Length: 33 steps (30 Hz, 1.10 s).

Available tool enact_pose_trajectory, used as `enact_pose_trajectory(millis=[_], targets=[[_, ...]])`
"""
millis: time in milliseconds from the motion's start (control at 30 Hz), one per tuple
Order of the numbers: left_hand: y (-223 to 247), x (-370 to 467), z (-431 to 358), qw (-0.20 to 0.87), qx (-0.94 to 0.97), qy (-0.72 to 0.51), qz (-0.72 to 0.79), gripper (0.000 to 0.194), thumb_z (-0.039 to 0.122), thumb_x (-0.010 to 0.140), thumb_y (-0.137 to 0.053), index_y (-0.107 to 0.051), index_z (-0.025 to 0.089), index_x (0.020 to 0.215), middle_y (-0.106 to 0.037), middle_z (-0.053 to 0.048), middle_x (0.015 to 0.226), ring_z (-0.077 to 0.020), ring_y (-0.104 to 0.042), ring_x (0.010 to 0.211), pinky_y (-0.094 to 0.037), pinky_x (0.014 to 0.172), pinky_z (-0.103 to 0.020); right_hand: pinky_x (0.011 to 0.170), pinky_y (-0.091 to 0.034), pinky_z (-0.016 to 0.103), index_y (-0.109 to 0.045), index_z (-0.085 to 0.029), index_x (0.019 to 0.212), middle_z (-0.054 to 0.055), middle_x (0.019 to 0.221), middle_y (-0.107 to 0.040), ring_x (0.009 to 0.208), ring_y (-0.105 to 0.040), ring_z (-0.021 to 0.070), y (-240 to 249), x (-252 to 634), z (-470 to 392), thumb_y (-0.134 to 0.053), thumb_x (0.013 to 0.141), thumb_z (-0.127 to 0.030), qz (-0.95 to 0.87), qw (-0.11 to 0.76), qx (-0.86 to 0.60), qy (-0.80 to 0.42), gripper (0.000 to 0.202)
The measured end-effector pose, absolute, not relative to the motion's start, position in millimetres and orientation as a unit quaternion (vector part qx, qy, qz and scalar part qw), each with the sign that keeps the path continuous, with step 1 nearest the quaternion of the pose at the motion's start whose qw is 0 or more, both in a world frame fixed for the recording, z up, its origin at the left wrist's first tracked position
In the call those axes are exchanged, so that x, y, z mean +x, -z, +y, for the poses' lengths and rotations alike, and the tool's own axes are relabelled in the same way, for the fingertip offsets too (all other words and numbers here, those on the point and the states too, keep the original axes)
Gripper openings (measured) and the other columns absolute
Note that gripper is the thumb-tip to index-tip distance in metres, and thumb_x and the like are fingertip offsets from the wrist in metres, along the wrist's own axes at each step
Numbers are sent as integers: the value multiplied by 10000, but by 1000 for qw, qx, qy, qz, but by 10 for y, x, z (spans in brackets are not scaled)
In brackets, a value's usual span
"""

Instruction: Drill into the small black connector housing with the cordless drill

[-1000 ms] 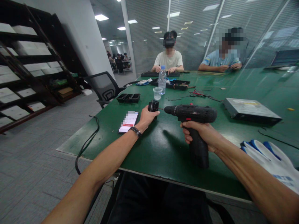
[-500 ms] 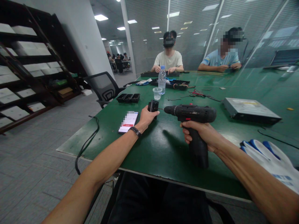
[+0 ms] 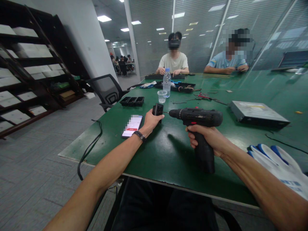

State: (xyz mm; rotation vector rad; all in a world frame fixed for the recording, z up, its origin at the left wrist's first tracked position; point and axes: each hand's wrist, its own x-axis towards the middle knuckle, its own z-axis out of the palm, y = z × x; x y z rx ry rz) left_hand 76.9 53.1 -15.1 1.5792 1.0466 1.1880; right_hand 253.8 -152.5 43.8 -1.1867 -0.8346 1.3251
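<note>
While the left hand (image 3: 150,122) grips a small black box (image 3: 158,109) standing on the green worktop (image 3: 168,150), the right hand (image 3: 209,138) holds a black drill (image 3: 197,118) (its tip touches the box). Beside the box lies a phone (image 3: 132,125). Screw work looks underway, not finished.

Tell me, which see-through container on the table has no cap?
The small plastic cup: open on top, short. The water bottle right behind it is taller and wears a blue cap.

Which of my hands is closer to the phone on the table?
Left. The left hand grips a small black part just right of the phone; the right hand holds the drill farther right.
</note>
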Motion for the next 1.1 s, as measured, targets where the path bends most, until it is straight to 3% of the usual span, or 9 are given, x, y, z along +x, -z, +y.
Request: enact_pose_trajectory(millis=[667, 1100], targets=[[146, 758, 517, 442, 633, -480, 416, 384, 221, 697, -908, -750, 143, 1038, -783, -91, 995, -217, -695, 876, -558, 870, -360, 455, -509, 281, -688, -178, 815, -21, 612, -578, 471, -532, 132, -440, 2541, -1531, -869, 777, -308, -357, 554, -500, -562, 226], [168, 761, 534, 438, 636, -487, 408, 393, 219, 691, -907, -754, 136, 1043, -776, -95, 998, -217, -684, 880, -548, 869, -356, 457, -510, 285, -686, -175, 808, -22, 601, -574, 471, -528, 132, -436, 2542, -1524, -885, 743, -314, -358, 552, -505, -558, 252]])
